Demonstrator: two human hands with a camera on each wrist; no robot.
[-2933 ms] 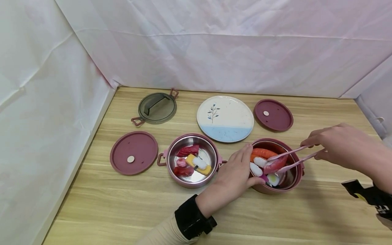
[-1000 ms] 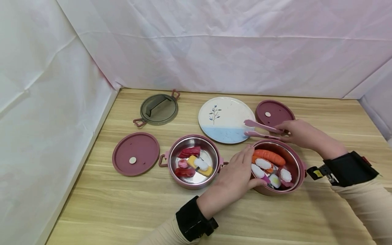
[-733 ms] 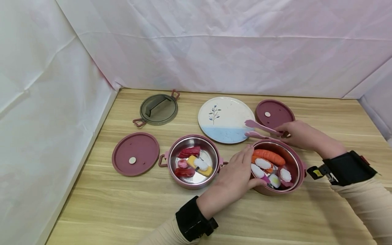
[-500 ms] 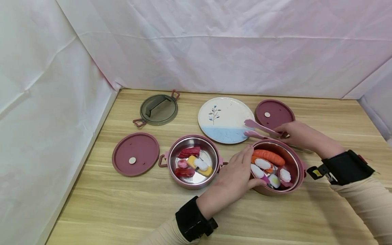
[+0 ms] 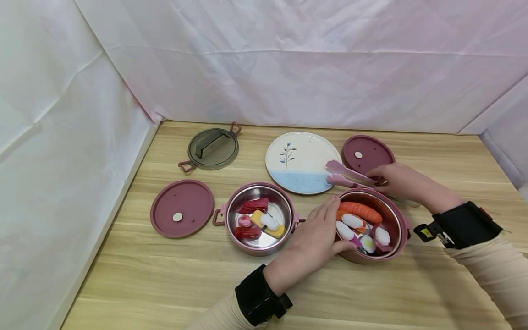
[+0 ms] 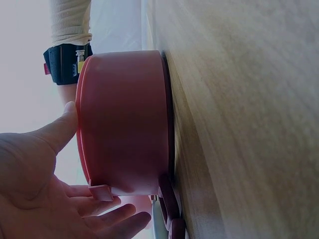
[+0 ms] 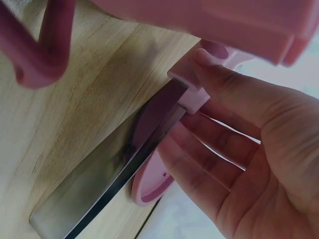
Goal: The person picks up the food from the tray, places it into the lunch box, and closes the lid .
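1. Head view: left hand [image 5: 311, 231] rests on the left side of the right pot [image 5: 389, 215], thumb at the near rim; right hand [image 5: 402, 183] holds pink-tipped tongs [image 5: 348, 172] just behind that pot, tips over the plate [image 5: 305, 151] edge; whether the tips touch it, cannot tell.
2. Left wrist view adds: left hand spread wide, thumb on the rim, fingers extended along the outer wall near a small bracket [image 6: 101, 192]; pot base sits flat on the table [image 6: 239, 99]; contents hidden from here.
3. Right wrist view adds: thumb and fingers pinch the tongs at the pink section; long metal body [image 7: 99, 189] runs out past the fingers, mostly covered by the hand in head view.
4. Only head view gives pot contents; right pot has an orange piece [image 5: 360, 212], white-topped pieces [image 5: 352, 221] and an egg-like piece [image 5: 368, 244]; left pot [image 5: 257, 250] has red pieces [image 5: 253, 206], a small pink one [image 5: 244, 221] and a yellow one with white on top [image 5: 275, 230].
5. Also only there: smoky lid [image 5: 222, 153] at back left; left maroon disc [image 5: 181, 197] beside left pot.
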